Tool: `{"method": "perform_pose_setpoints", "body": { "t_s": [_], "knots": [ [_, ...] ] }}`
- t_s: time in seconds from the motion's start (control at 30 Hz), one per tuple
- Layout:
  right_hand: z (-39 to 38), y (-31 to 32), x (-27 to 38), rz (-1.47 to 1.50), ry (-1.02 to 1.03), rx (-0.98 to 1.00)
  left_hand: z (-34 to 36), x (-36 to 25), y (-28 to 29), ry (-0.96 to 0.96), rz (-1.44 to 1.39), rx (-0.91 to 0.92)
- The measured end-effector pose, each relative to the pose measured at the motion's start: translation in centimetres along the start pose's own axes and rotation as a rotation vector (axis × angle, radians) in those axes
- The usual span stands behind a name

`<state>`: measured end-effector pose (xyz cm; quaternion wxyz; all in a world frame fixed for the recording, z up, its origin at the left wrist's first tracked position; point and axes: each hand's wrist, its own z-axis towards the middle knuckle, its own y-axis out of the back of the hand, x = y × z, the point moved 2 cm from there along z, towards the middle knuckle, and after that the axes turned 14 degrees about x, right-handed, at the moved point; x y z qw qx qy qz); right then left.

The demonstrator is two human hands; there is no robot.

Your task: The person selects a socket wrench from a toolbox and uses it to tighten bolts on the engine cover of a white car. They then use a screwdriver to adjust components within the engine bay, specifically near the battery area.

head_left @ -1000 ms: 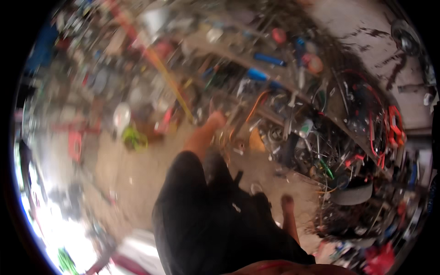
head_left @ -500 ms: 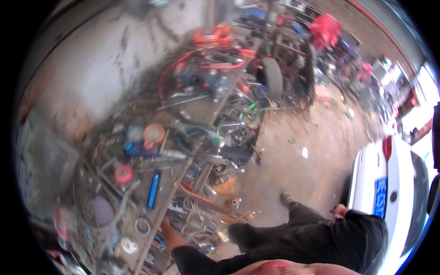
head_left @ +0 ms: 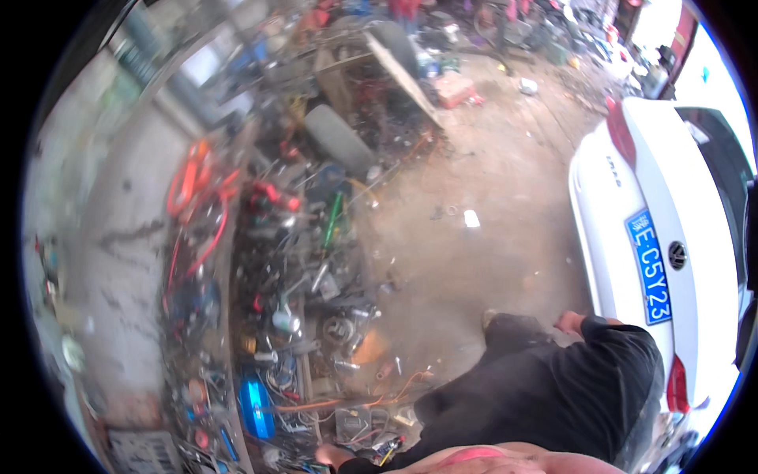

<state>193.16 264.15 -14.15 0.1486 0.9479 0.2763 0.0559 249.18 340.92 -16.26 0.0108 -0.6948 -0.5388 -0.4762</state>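
My left hand [head_left: 333, 455] is low beside the cluttered workbench, near a grey box-shaped part [head_left: 353, 425] and some yellow-handled tools [head_left: 391, 452]. Its fingers are too blurred and cut off to read. To the left of that hand lies a shiny blue rounded object [head_left: 257, 407] of a kind I cannot make out. My right hand [head_left: 568, 321] hangs at my right side, past the black sleeve, close to the rear of a white car [head_left: 604, 197]. It is small and smeared, so whether it holds anything does not show.
An orange clamp-like tool [head_left: 189, 178] and a red hose [head_left: 212, 253] lie along the bench by the wall. Beyond are a tyre [head_left: 339, 141], a leaning board [head_left: 403, 79] and a reddish box [head_left: 454, 89]. Brown floor [head_left: 474, 261] runs between bench and car.
My view has swung to the right, so the bench sits further left and more of the car shows. The left hand is now lower in view, by the bench's near end.
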Motion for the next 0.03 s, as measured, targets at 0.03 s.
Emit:
{"method": "perform_pose_setpoints", "body": {
  "t_s": [0.03],
  "knots": [
    [-0.17, 1.55, 0.05, 0.148, 0.025, -0.016, -2.41, -0.08, 3.11, 0.011, 0.041, -0.038]
  ]
}}
